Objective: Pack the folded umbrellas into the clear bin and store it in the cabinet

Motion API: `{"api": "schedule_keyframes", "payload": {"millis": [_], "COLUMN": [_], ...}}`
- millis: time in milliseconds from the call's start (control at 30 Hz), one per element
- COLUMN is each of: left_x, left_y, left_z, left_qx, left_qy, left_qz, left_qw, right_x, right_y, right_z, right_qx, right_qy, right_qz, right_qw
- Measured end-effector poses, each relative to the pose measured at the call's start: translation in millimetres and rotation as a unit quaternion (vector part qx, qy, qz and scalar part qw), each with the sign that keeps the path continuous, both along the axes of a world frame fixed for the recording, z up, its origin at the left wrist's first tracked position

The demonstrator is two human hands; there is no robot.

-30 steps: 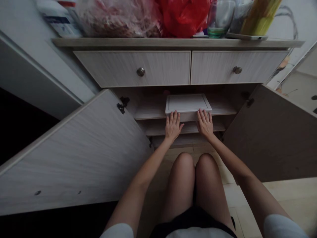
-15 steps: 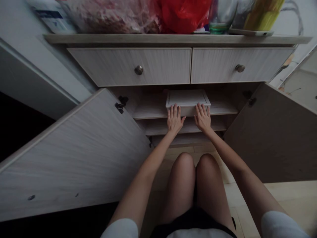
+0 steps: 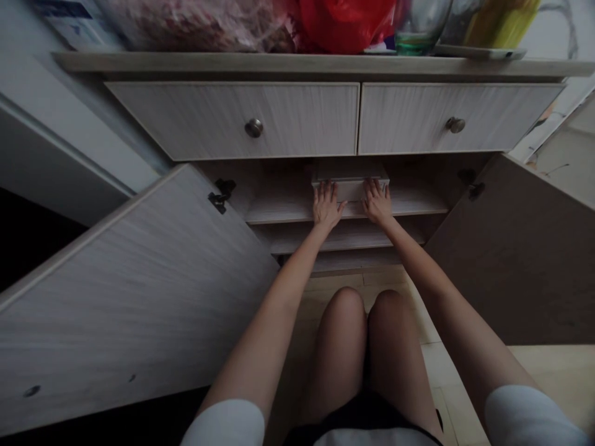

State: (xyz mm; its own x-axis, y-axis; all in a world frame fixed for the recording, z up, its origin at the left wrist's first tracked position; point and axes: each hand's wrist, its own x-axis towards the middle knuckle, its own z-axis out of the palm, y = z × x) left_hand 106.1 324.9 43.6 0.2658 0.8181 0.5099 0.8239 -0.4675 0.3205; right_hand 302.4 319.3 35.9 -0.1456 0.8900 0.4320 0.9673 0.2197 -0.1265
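Note:
A flat white box (image 3: 351, 189) lies on the top shelf (image 3: 279, 209) of an open cabinet, its rear part in shadow under the drawers. My left hand (image 3: 327, 205) rests flat against the left part of the box's front face, fingers stretched out and pointing inward. Against the right part of that face lies my right hand (image 3: 377, 201), its fingers also extended. Neither hand is wrapped round the box; the palms face it.
The left cabinet door (image 3: 139, 297) and right door (image 3: 520, 254) stand swung outward on both sides. Above are two closed drawers with a left knob (image 3: 253, 128) and right knob (image 3: 455, 125). A red plastic bag (image 3: 346, 25) and a glass (image 3: 416, 37) stand on the cabinet top.
The white box has slid deeper into the cabinet, away from me, with both hands moving forward against its front. The camera view has shifted slightly closer.

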Motion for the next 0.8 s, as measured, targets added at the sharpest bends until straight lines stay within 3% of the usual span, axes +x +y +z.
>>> {"api": "schedule_keyframes", "payload": {"millis": [400, 800], "left_x": [-1.6, -0.9], "left_y": [38.8, 48.1], "left_z": [1.7, 8.6], "left_qx": [-0.013, -0.035], "left_qy": [-0.007, 0.046], "left_qz": [-0.004, 0.019], "left_qw": [1.000, 0.998], "right_x": [4.4, -1.7], "right_y": [46.0, 51.2], "right_z": [3.5, 18.0], "right_qx": [-0.027, -0.076], "right_qy": [-0.001, -0.031], "right_qz": [0.004, -0.020], "right_qw": [1.000, 0.996]}}
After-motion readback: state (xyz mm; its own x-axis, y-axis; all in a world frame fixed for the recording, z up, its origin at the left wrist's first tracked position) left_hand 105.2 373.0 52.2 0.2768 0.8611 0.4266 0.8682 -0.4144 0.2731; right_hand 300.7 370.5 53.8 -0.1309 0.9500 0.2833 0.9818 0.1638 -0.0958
